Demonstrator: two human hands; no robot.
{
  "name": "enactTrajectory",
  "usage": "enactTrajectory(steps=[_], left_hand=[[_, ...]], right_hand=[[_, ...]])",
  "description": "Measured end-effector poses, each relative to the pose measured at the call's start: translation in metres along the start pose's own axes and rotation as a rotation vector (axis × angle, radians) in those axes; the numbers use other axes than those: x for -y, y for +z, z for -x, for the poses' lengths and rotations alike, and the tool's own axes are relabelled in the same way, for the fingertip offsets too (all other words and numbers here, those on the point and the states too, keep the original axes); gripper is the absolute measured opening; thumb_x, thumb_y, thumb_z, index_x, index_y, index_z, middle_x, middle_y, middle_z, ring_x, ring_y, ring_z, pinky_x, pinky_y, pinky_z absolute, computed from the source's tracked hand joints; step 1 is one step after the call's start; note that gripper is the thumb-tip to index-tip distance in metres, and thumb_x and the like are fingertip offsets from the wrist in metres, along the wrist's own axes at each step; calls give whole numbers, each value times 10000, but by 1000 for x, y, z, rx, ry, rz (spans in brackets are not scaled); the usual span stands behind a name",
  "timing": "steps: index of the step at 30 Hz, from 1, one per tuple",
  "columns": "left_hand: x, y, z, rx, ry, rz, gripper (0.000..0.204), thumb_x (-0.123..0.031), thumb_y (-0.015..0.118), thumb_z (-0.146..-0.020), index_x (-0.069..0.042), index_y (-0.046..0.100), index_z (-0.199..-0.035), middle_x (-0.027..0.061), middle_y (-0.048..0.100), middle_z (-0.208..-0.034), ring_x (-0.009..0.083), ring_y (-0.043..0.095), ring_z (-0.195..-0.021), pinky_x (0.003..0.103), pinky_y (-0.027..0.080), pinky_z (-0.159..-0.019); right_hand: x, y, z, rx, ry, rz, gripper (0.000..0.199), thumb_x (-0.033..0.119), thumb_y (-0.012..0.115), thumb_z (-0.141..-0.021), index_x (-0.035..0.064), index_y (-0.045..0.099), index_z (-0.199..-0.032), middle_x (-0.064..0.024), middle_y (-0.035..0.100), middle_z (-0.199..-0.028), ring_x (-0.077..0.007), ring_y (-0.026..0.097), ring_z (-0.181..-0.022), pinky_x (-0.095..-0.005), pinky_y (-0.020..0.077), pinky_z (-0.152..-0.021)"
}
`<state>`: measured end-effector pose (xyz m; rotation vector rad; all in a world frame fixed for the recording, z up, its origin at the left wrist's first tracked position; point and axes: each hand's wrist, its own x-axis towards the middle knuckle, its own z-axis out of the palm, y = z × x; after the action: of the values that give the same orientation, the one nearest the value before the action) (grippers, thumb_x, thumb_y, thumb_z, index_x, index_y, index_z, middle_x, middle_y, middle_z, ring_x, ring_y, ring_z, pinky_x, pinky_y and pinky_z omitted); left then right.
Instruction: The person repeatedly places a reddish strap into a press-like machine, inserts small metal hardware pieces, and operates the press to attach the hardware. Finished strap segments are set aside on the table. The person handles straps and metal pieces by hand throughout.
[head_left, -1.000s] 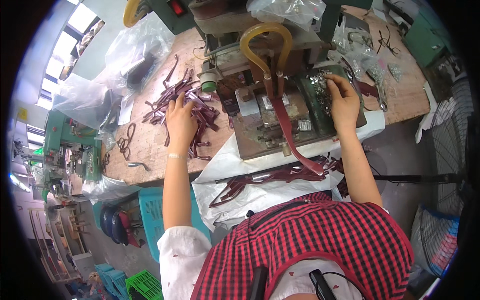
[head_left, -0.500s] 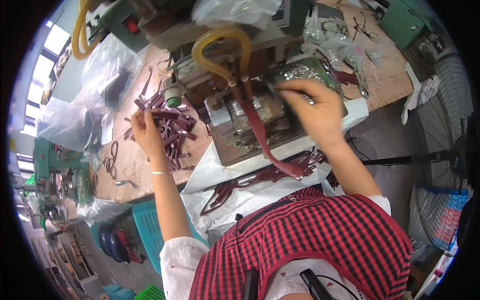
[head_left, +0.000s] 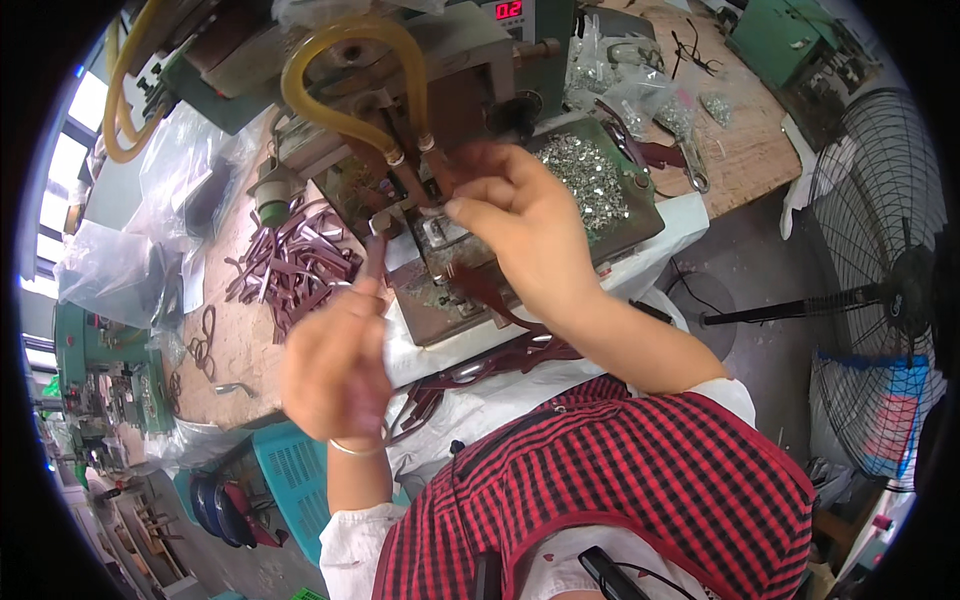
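Your left hand point(head_left: 335, 375) has a closed grip on a dark red strap point(head_left: 376, 262), raised just above the table point(head_left: 235, 345). Your right hand point(head_left: 525, 225) pinches the strap's blurred upper end beside the yellow hose point(head_left: 330, 110) of the press machine point(head_left: 440, 60).

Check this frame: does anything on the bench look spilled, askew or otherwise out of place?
Nothing looks damaged. The dark red straps lie in a loose, criss-crossed heap on the wooden bench rather than stacked, and finished straps hang off the front edge onto white plastic. The left hand and right hand are motion-blurred, so their grip is unclear.
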<state>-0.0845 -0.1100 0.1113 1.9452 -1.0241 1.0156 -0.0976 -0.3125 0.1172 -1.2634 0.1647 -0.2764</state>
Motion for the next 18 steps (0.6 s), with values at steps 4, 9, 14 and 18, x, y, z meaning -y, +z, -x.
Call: enactTrajectory(steps=[4,9,14,18], left_hand=[[-18,27,-5,191,251,-3,259,-104,872,-765,-68,753,-992,111,764,-1051,154,657,-660,277,486,-531],[-6,55,6,123,304,52,245,-77,870,-760,-74,748,-972,88,766,-967,150,641,-587,263,454,-489],[-4,61,9,71,299,65,243,-115,864,-769,-109,737,-976,52,760,-956,129,607,-561,277,421,-460],[-3,57,10,64,286,80,277,-134,874,-757,-92,735,-993,58,756,-993,128,583,-534,275,422,-460]], right_hand=[[5,-16,14,179,-200,189,506,48,644,-945,-41,490,-1419,-102,694,-1164,-180,629,-1153,-311,483,-1002],[-51,-103,-28,-189,-468,1298,282,187,733,-828,71,757,-1084,-206,655,-1293,-397,554,-1294,-477,448,-1089],[-87,-153,-30,-338,-540,1278,172,211,807,-771,92,805,-895,-181,705,-1205,-352,578,-1276,-442,462,-1059],[-84,-145,-37,-328,-585,1324,140,141,775,-803,72,794,-923,-151,735,-1150,-344,637,-1194,-433,497,-1020]])
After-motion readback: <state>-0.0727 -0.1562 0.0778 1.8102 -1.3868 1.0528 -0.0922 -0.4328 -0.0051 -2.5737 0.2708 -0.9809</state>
